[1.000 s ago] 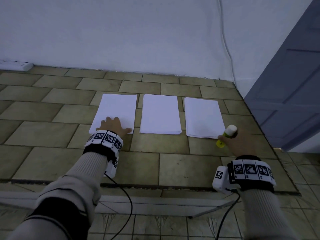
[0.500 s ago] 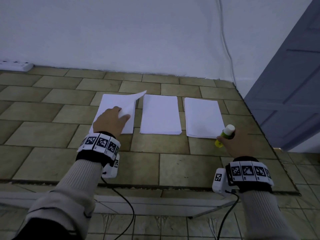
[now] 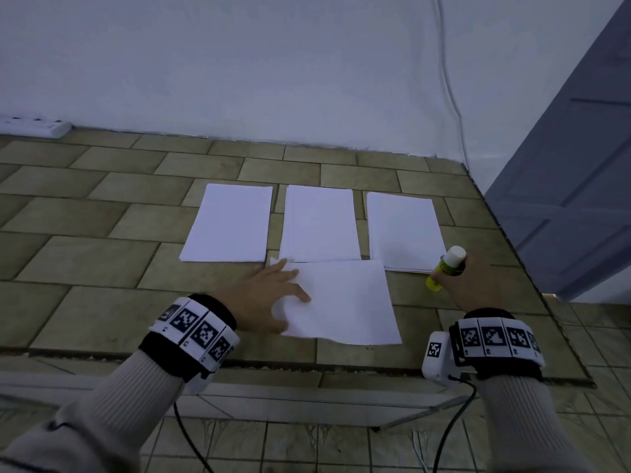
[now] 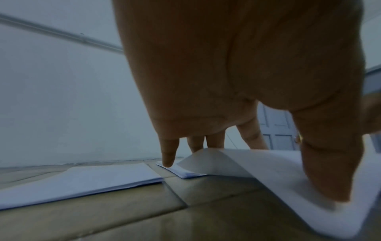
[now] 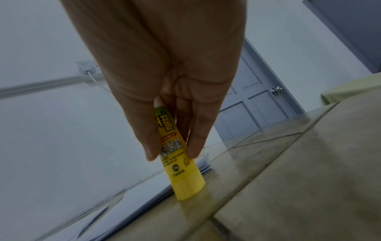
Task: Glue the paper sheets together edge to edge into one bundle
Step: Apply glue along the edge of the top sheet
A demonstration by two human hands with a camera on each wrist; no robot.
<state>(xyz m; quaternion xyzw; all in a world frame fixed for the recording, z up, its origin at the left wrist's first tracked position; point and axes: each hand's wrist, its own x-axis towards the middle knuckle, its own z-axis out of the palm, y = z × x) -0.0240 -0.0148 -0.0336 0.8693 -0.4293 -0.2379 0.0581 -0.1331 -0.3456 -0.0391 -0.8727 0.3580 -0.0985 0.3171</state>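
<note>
Three stacks of white paper lie in a row on the tiled tabletop: left stack [image 3: 228, 223], middle stack [image 3: 319, 223], right stack [image 3: 404, 230]. A single loose sheet [image 3: 345, 302] lies in front of the middle stack, and its far left corner curls up [image 4: 206, 151]. My left hand [image 3: 290, 285] holds this sheet at its left edge, thumb [image 4: 329, 179] pressed on top. My right hand [image 3: 457, 274] grips a yellow glue stick [image 3: 447, 268] with a white cap. The glue stick [image 5: 181, 171] stands on the table beside the right stack's near corner.
A white power strip [image 3: 34, 126] lies at the back left against the wall. A cable [image 3: 450, 97] runs down the wall. A grey door [image 3: 563, 165] stands past the table's right edge. The table's front edge [image 3: 307, 365] runs just below the loose sheet.
My left hand lifted the top sheet off the left stack and brought it rightward and nearer, down in front of the middle stack. The right hand with the glue stick barely moved.
</note>
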